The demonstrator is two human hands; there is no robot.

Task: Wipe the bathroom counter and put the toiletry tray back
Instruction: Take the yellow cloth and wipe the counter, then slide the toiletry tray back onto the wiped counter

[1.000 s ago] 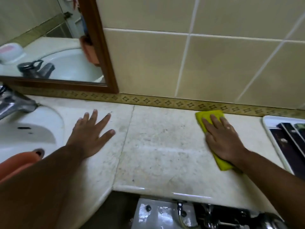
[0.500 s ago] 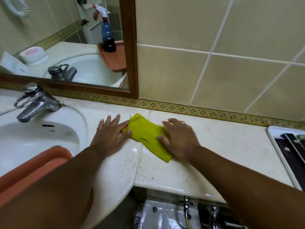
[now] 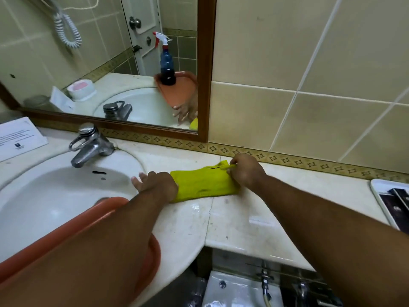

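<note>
A yellow-green cloth (image 3: pixel 203 182) lies folded on the pale marble counter (image 3: pixel 243 220), just right of the basin. My right hand (image 3: pixel 245 171) pinches the cloth's far right corner. My left hand (image 3: pixel 157 185) rests with fingers spread on the basin's rim, its heel on the cloth's left end. An orange tray (image 3: pixel 106 209) sits across the front of the basin, mostly hidden under my left forearm. A white tray (image 3: pixel 385 207) with dark packets stands at the counter's right edge.
The basin (image 3: pixel 44 196) with a chrome tap (image 3: pixel 88 147) fills the left. A white card (image 3: pixel 17 138) stands behind it. A framed mirror (image 3: pixel 205 69) reflects a spray bottle on the orange tray. The counter's front edge drops to fittings below.
The right hand swept the cloth leftward from the far right of the counter to the basin side, then shifted from pressing flat to pinching its corner. My left hand moved onto the cloth's left end.
</note>
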